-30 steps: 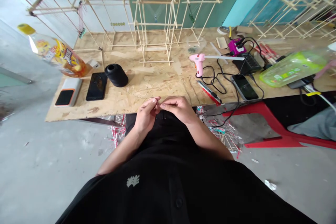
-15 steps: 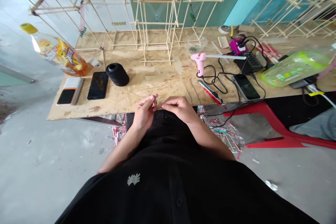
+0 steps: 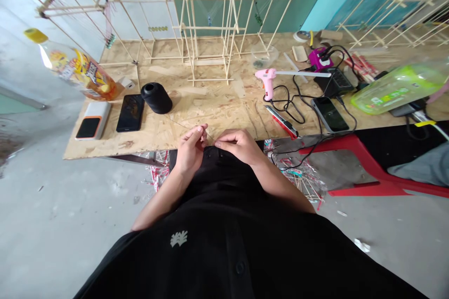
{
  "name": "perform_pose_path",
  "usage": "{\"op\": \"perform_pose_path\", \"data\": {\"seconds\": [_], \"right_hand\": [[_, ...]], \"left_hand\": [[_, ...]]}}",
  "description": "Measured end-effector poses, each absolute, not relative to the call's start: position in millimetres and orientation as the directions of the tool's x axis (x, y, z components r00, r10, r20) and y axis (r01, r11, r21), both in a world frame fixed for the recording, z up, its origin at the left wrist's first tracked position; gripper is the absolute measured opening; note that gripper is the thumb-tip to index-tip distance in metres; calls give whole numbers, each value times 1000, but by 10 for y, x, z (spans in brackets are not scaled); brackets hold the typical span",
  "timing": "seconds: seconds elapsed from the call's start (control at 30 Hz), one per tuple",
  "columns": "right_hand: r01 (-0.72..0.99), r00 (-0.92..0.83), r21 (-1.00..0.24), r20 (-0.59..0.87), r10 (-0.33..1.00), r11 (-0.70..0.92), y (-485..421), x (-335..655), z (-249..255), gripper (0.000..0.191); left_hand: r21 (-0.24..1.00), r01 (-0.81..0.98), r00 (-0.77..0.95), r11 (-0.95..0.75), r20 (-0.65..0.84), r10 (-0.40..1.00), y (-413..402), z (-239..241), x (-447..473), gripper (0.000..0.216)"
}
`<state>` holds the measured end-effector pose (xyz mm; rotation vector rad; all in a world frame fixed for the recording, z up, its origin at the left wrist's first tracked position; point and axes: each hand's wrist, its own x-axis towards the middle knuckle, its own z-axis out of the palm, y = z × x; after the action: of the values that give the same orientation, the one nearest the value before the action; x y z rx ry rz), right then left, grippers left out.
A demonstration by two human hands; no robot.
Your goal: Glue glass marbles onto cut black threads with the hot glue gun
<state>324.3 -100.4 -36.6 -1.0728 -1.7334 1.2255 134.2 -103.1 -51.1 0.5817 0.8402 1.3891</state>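
A thin dark thread (image 3: 178, 124) runs from near the black thread spool (image 3: 157, 98) across the board to my fingers. My left hand (image 3: 191, 145) pinches it between thumb and index finger at the table's front edge. Close beside it, my right hand (image 3: 236, 144) is closed in a pinch on the same thread, a short stretch of which spans the gap between the hands. The fingertips hide the thread's end. The spool stands upright on the wooden tabletop (image 3: 206, 112), behind and to the left of my left hand.
Stick frames (image 3: 210, 32) stand along the back. Left are a drink bottle (image 3: 84, 67), a power bank (image 3: 93, 120) and a phone (image 3: 130, 113). Right lie a pink glue gun (image 3: 267, 83), a box cutter (image 3: 281, 121), cables, another phone (image 3: 329, 115) and a green bottle (image 3: 396, 91). A red chair (image 3: 361, 159) stands right.
My left hand has shifted slightly left, widening the gap between the hands. My right hand stays nearly in place, still pinching.
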Motion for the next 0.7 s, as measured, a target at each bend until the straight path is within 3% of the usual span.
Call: {"op": "perform_pose_path", "data": {"seconds": [0.33, 0.53, 0.7], "right_hand": [[208, -379, -962, 88, 921, 177, -1037, 3206, -351, 20], [187, -352, -967, 97, 931, 172, -1036, 3208, -348, 24], [196, -334, -970, 75, 939, 147, -1036, 3224, -338, 32]], "left_hand": [[767, -633, -35, 105, -164, 986, -1008, -491, 1320, 23], [659, -694, 106, 289, -304, 947, -1051, -467, 1325, 21], [664, -680, 109, 311, -328, 939, -1092, -491, 1351, 15]]}}
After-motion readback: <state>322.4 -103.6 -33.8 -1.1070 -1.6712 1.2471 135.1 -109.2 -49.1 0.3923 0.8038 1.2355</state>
